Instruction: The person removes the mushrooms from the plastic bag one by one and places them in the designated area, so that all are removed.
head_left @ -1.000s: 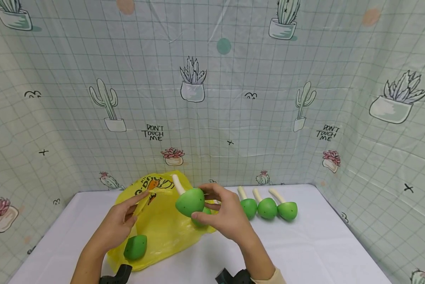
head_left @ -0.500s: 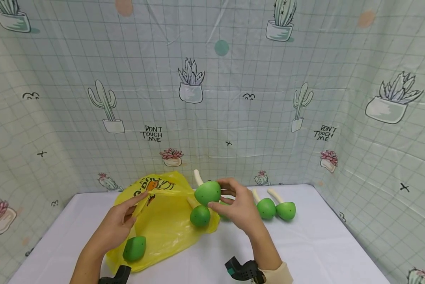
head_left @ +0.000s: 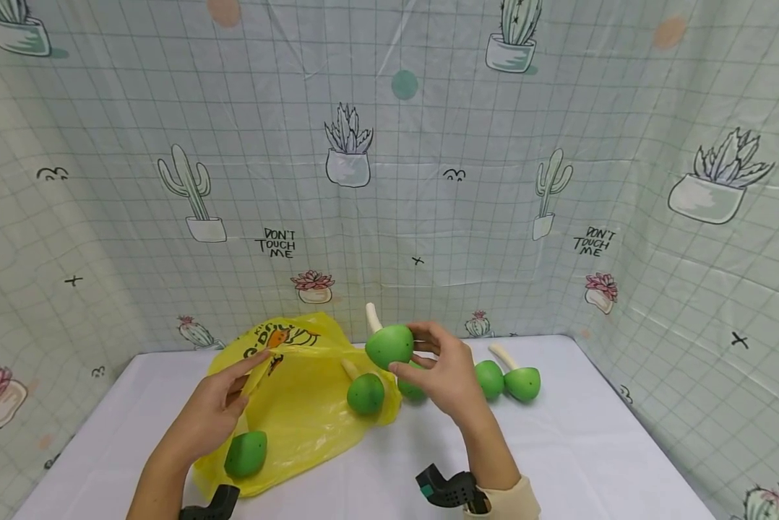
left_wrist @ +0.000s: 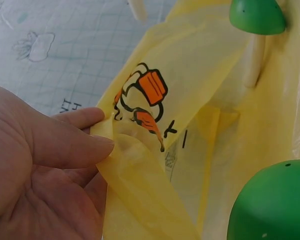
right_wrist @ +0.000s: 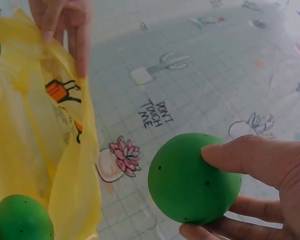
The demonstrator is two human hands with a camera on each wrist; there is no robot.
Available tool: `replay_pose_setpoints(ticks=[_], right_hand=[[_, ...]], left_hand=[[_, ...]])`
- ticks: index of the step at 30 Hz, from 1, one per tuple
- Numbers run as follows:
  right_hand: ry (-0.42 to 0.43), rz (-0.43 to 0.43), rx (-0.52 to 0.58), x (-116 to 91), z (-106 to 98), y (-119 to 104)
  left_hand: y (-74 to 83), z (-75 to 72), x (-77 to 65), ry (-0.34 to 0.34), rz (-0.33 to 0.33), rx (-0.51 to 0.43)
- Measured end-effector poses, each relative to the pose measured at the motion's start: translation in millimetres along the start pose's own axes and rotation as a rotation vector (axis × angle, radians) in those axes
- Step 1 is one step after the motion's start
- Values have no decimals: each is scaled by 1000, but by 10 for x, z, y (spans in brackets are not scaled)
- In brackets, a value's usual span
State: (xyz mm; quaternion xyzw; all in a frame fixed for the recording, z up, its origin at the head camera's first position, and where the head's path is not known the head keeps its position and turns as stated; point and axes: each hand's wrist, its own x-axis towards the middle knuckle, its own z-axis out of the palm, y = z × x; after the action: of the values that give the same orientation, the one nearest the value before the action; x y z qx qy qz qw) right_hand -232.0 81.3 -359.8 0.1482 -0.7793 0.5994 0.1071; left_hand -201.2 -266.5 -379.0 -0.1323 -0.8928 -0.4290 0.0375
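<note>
In the head view my left hand pinches the rim of a yellow plastic bag between thumb and fingers. The left wrist view shows the bag's printed side beside that thumb. My right hand holds a green-capped toy mushroom by its cap, pale stem pointing up, raised near the bag's right side. Two more mushrooms lie within the bag's outline: one at the near left, its stem not visible, and another at the right. The right wrist view shows thumb and fingers round the held cap.
Right of the bag, further mushrooms stand on the white table: one partly behind my right hand, then a pair, one in the middle and one rightmost. A cactus-print curtain rises behind and at both sides.
My right hand has carried the mushroom rightward and slightly up, away from over the bag's middle, uncovering the mushroom at the bag's right. My left hand stays on the bag rim.
</note>
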Motion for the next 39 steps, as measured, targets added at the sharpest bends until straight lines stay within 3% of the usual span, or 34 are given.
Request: replay_pose_setpoints(ticks=[10,20,30,39], right_hand=[[47,12,1,7,-122,31],[74,21,-74,-11,-169,121],[54,8,-291,-94,-377,377],[5,5,-370,-203,-448,522]], left_hand=[[7,19,8,-26,-28,-4],[8,30,-1,-27,-40,8],[15,29,30,-34,-29,4],[-9,-6,7,-22,-12,9]])
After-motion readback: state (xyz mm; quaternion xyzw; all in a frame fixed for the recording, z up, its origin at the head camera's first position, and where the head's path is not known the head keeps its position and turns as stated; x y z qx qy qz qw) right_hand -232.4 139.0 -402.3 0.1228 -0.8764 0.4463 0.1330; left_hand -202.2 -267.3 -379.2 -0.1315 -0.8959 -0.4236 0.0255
